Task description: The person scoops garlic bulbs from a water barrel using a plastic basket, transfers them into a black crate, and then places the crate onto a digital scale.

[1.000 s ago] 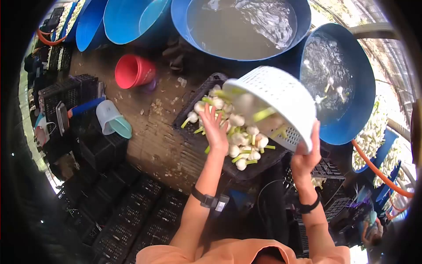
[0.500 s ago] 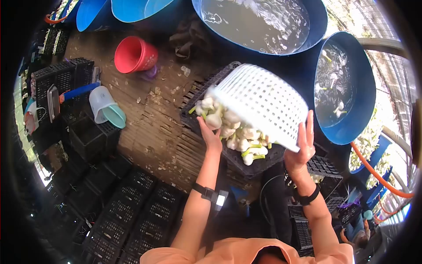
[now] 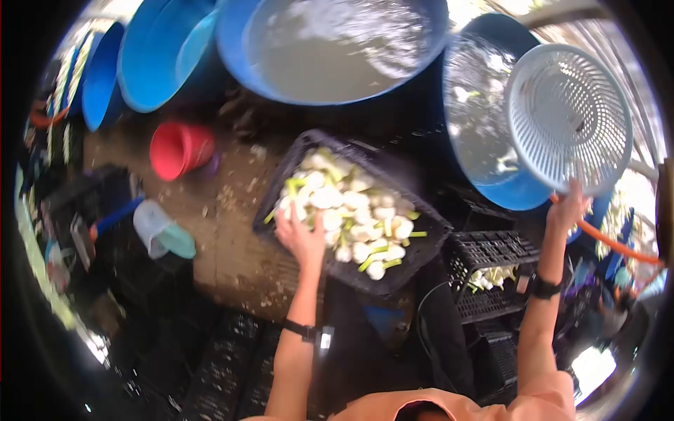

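Garlic bulbs [image 3: 354, 217] with short green stems lie heaped in a black plastic crate [image 3: 421, 256] in front of me. My left hand [image 3: 302, 237] rests on the left side of the heap, fingers spread, with no bulb visibly gripped. Off to the right, my right hand [image 3: 572, 207] grips the near rim of a white slotted basket [image 3: 533, 151]. The basket is tilted with its hollow inside facing me, and I see no garlic in it. It hangs partly in front of a blue tub of water [image 3: 484, 130] with bulbs floating in it.
A large blue tub [image 3: 330, 95] of cloudy water stands at the back, beside another blue tub [image 3: 140, 70]. On the floor at left are a red bucket [image 3: 168, 151] and a white bucket [image 3: 151, 228]. A black crate [image 3: 491, 245] and an orange hose [image 3: 611, 242] are at right.
The basket, earlier tipped over the crate in both hands, has swung right and up in my right hand. My left hand has moved onto the garlic, which now lies spread in the crate.
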Tool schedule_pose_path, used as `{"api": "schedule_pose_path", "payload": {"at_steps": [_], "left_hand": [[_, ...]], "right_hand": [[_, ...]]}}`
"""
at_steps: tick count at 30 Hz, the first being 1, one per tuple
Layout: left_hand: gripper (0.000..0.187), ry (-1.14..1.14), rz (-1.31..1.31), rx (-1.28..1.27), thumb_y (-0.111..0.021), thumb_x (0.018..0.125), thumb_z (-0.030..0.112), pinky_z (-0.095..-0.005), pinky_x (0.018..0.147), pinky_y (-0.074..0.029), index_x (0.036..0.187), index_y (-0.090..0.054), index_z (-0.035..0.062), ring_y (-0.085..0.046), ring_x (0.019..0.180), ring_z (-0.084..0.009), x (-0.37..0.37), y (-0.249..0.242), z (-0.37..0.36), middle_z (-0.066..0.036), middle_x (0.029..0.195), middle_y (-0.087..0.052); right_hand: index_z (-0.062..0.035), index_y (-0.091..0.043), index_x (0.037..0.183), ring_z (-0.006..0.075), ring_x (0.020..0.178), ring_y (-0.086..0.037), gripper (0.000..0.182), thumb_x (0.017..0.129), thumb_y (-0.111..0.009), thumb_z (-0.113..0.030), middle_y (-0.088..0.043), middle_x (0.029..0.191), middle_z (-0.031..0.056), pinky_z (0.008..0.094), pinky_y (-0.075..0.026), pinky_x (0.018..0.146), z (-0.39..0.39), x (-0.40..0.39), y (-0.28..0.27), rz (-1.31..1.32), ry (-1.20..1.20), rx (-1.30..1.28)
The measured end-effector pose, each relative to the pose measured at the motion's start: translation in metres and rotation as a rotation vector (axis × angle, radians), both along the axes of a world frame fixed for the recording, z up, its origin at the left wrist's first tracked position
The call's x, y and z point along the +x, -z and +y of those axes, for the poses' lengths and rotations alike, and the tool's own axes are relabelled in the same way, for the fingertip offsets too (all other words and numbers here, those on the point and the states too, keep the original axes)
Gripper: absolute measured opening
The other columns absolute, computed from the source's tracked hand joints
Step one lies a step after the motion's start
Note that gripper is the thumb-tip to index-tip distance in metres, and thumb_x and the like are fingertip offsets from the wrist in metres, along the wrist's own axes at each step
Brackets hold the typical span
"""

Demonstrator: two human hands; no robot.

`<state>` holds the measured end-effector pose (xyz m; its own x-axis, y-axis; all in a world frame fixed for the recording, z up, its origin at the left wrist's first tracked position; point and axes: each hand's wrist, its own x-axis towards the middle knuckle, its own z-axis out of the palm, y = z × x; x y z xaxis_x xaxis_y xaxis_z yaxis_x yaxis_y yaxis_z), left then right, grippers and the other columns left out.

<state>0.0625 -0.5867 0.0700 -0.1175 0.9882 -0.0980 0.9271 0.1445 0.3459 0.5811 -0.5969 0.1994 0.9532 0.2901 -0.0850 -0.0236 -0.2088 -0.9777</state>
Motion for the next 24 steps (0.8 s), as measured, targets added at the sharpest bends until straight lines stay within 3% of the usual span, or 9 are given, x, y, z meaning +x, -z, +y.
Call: {"api": "schedule_pose_path", "payload": {"at_steps": [2,4,7,9,10,15,19,22,24], "left_hand": [[0.057,0.081,0.157,0.041,-0.065,0.083,0.029,-0.051,0.101,-0.033,0.135,-0.047,0.0105,-0.039,0.123,-0.0435,0.006,0.008,0.018,-0.026,0.136,-0.038],[0.054,0.115,0.127,0.044,-0.064,0.083,0.028,-0.0483,0.098,-0.036,0.131,-0.05,0.0093,-0.044,0.118,-0.0415,0.005,0.026,0.046,-0.026,0.13,-0.043],[0.042,0.144,0.194,-0.131,-0.062,0.084,0.024,-0.0452,0.091,-0.04,0.123,-0.058,0.0069,-0.05,0.107,-0.0376,0.024,0.02,0.079,-0.023,0.115,-0.052],[0.035,0.094,0.196,0.057,-0.062,0.084,0.019,-0.0463,0.09,-0.04,0.116,-0.06,0.0058,-0.05,0.105,-0.0355,0.049,0.007,0.09,-0.019,0.113,-0.053],[0.034,0.127,0.156,0.13,-0.062,0.084,0.017,-0.0463,0.091,-0.039,0.115,-0.06,0.0049,-0.05,0.105,-0.0352,0.072,-0.006,0.099,-0.018,0.112,-0.053],[0.048,0.28,-0.278,0.107,-0.063,0.087,0.021,-0.0441,0.102,-0.035,0.126,-0.049,-0.0037,-0.045,0.118,-0.0357,0.232,-0.04,0.148,-0.022,0.125,-0.049],[0.073,0.093,-0.451,-0.107,-0.066,0.086,0.035,-0.0436,0.107,-0.032,0.135,-0.034,-0.009,-0.038,0.127,-0.042,0.343,0.015,0.193,-0.033,0.136,-0.036],[0.071,0.147,-0.109,-0.021,-0.063,0.086,0.033,-0.0478,0.099,-0.041,0.135,-0.031,-0.0076,-0.043,0.123,-0.0452,0.4,0.025,0.193,-0.032,0.145,-0.022],[0.066,0.115,-0.078,0.016,-0.063,0.084,0.024,-0.0472,0.097,-0.042,0.133,-0.032,-0.0071,-0.043,0.123,-0.0444,0.41,0.03,0.193,-0.029,0.147,-0.022]], "right_hand": [[-0.0049,-0.059,0.09,0.0184,0.074,-0.06,0.012,0.079,-0.064,-0.009,-0.061,0.084,0.0071,0.0274,-0.048,0.06,-0.014,0.078,0.011,0.405,-0.044,-0.033],[-0.0037,-0.055,0.108,0.0205,0.077,-0.061,0.029,0.08,-0.059,-0.011,-0.065,0.091,0.0083,0.0336,-0.051,0.065,0.005,0.097,0.006,0.651,-0.083,-0.018],[-0.0054,-0.048,0.127,0.0248,0.076,-0.063,0.047,0.081,-0.055,-0.011,-0.066,0.094,0.0153,0.0378,-0.051,0.064,-0.009,0.185,0.052,0.189,0.021,-0.312],[-0.0115,-0.036,0.142,0.0309,0.074,-0.064,0.063,0.081,-0.053,-0.012,-0.066,0.094,0.0222,0.0419,-0.05,0.064,0.012,0.192,0.051,-0.515,-0.09,-0.938],[-0.0179,-0.025,0.148,0.0357,0.072,-0.064,0.071,0.083,-0.052,-0.013,-0.064,0.09,0.0248,0.0445,-0.05,0.066,0.011,0.212,0.077,-0.801,-0.157,-0.969],[-0.0204,-0.041,0.139,0.0372,0.081,-0.065,0.061,0.081,-0.049,-0.007,-0.051,0.127,0.0229,0.0448,-0.054,0.068,0.055,0.259,0.156,-1.023,-0.146,-1.115],[-0.0183,-0.046,0.135,0.0363,0.103,-0.06,0.056,0.081,-0.052,-0.008,-0.043,0.136,0.0266,0.0436,-0.055,0.074,0.083,0.27,0.218,-1.11,-0.204,-1.248],[-0.0189,-0.034,0.142,0.0412,0.105,-0.058,0.069,0.079,-0.058,-0.007,-0.034,0.139,0.0317,0.0453,-0.054,0.08,0.093,0.248,0.259,-0.856,-0.164,-1.221],[-0.0149,-0.018,0.147,0.0442,0.095,-0.062,0.08,0.079,-0.06,-0.012,-0.037,0.133,0.0337,0.0489,-0.052,0.081,0.102,0.225,0.272,-0.357,-0.132,-1.229]]}}
